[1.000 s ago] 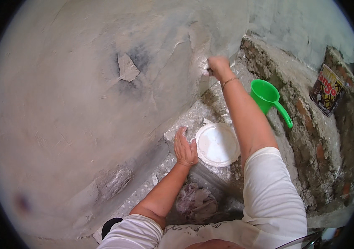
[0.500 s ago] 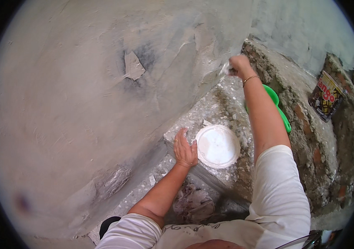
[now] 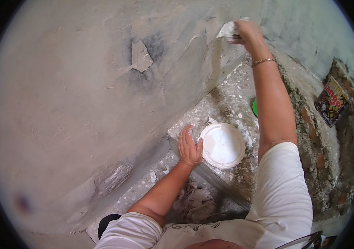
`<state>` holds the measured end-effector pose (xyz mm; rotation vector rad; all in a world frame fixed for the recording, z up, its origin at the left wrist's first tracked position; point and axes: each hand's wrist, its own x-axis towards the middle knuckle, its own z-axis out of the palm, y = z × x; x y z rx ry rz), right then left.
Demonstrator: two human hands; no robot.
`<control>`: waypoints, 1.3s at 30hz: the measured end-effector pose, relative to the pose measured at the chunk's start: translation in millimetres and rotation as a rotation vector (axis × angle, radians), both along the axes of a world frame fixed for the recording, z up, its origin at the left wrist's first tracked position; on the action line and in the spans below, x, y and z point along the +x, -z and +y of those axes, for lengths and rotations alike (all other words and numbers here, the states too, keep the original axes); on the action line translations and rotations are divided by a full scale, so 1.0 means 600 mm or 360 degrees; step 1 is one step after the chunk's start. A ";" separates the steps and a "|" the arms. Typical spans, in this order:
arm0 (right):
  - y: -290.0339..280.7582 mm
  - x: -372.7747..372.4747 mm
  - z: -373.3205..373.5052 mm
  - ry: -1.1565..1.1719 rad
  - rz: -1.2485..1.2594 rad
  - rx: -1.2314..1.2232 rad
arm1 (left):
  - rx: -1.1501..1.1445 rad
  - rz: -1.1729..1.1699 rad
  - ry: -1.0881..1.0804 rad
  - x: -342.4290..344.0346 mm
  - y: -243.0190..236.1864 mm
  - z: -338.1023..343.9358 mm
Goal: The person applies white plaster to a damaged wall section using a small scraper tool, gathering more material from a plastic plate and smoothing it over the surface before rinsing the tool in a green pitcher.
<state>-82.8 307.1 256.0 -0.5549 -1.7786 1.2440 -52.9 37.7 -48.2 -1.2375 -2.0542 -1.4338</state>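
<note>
My right hand (image 3: 247, 35) is raised to the wall near the corner, its fingers closed around a flat whitish piece (image 3: 227, 30). That piece lies against the wall surface, and its exact kind cannot be made out. My left hand (image 3: 190, 146) rests on the ledge with fingers stretched out and holds nothing. Its thumb is at the rim of a round white tub (image 3: 202, 147), which shows smooth white inside. Part of a green plastic thing (image 3: 255, 107) shows beside my right forearm, which hides the rest.
The grey plastered wall (image 3: 69, 95) has a dark patch with a loose flake (image 3: 141, 56). White crumbs dot the ledge (image 3: 227, 97). At the right, a printed plastic cup (image 3: 333, 101) stands on rough masonry steps. Below the ledge lies a crumpled cloth-like heap (image 3: 194, 202).
My right hand has moved up along the wall with the whitish piece. More of the green thing is now hidden by my forearm. The left hand stays by the tub.
</note>
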 end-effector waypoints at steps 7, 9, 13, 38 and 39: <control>0.148 0.014 0.158 0.0368 -0.0737 0.0291 | 0.0015 -0.0013 0.0052 0.013 -0.007 0.017; 0.229 0.010 0.256 0.0454 -0.1212 0.1032 | 0.0040 -0.0020 0.0101 0.026 -0.011 0.038; 0.249 -0.064 0.194 0.0306 -0.1330 0.1264 | -0.0005 -0.0036 0.0043 0.010 0.000 0.017; 0.153 -0.077 0.127 0.0105 -0.0873 0.1364 | 0.0040 -0.0010 0.0042 0.017 -0.007 0.014; 0.122 -0.064 0.094 0.0105 -0.0823 0.1434 | 0.0023 -0.0042 0.0045 0.014 -0.004 0.010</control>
